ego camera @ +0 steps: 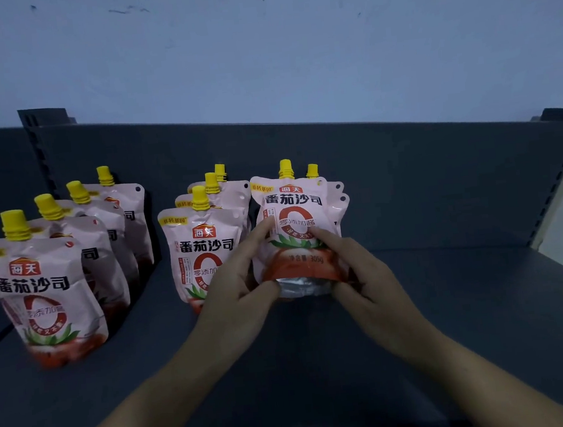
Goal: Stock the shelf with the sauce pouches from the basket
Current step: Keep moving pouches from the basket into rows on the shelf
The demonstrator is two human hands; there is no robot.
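A: What is hidden or hard to make out?

B: Both forearms are cut off by the bottom edge. The left hand (pixel 235 286) covers the lower corner of the front pouch in the middle row (pixel 204 245). At 1 o'clock behind the held pouch (pixel 293 212), the rear pouches (pixel 339 204) show only one yellow cap and their notched edges, so I cannot count them. The nearest pouch of the left row (pixel 39 288), at 9 o'clock, is blurred low down.

A: And the grip?

B: Each grip is clamped on the held pouch. The left hand takes it from 7 o'clock and the right hand (pixel 365 274) from 5 o'clock, with fingers on the front and thumbs at the silver base. The pouch tilts, its top leaning away, over the dark shelf (pixel 453 300) near the centre. Whether its base touches the shelf I cannot tell.

A: Any writing?

B: A red badge reads 海天, and the black letters below say 番茄沙司. A yellow corner tab says 非转基因, and near the bottom is 净含量 305g, slightly soft. The big red ring carries small text I cannot read surely. The same print shows on the other rows.
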